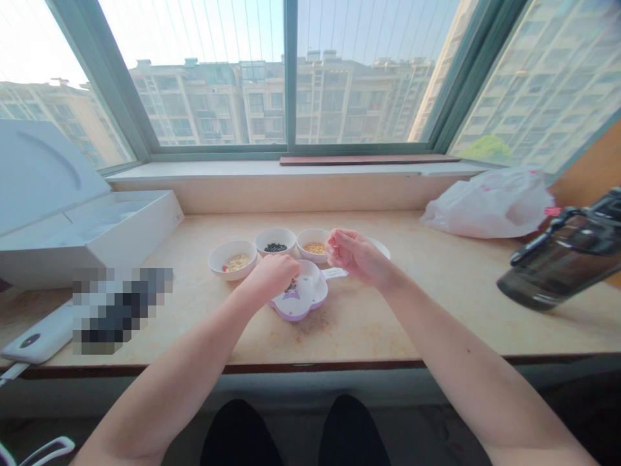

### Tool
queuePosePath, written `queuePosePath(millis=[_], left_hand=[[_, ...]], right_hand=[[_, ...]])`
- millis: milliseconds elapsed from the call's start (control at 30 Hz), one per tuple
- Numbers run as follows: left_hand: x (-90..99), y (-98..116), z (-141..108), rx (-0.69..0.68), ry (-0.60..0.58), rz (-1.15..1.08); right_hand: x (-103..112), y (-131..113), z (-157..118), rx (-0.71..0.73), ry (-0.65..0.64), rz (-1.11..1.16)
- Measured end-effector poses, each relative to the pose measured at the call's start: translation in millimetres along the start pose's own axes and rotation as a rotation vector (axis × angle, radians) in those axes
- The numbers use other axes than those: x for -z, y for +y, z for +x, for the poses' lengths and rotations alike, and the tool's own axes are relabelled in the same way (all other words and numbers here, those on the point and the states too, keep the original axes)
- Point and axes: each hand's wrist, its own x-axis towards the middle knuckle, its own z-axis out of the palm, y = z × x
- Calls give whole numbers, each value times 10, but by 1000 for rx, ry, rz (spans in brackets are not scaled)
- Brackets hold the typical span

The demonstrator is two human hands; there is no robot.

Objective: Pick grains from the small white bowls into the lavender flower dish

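Observation:
My left hand (275, 273) hovers over the back left of a purple-rimmed, flower-shaped dish (305, 303) with a cartoon print and a few dark bits in it. Its fingers are curled together, and their tips are hidden. Just right of the yellow-grain bowl (310, 234), my right hand (350, 254) is raised with thumb and fingers pinched; what they hold, if anything, is too small to tell. A bowl of black beans (275, 239) stands behind my left hand, and a bowl of pale flakes (231, 249) with a reddish bit sits to its left.
Partly behind my right hand lies a white plate (381, 248), with a pale labelled strip (336, 273) nearby. An open white box (130, 223) and a white power bank (41, 333) are at left. A plastic bag (485, 204) and a dark bottle (557, 259) stand at right.

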Motion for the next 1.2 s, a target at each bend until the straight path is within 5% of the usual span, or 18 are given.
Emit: queuePosePath(millis=[200, 400, 533, 667, 933, 1133, 1200], left_hand=[[92, -98, 48, -18, 15, -167], [159, -34, 86, 28, 106, -762], [173, 16, 68, 57, 69, -1094], [158, 41, 56, 90, 47, -1264], [186, 77, 39, 128, 72, -1336], [157, 77, 61, 166, 85, -1391], [127, 78, 72, 183, 88, -1389]], right_hand=[[44, -14, 24, 80, 98, -93], [230, -31, 81, 247, 503, -1055], [344, -44, 71, 55, 604, -1466], [385, -89, 47, -201, 691, -1632], [420, -96, 28, -382, 650, -1642], [246, -18, 60, 190, 474, -1138], [127, 31, 47, 246, 354, -915]])
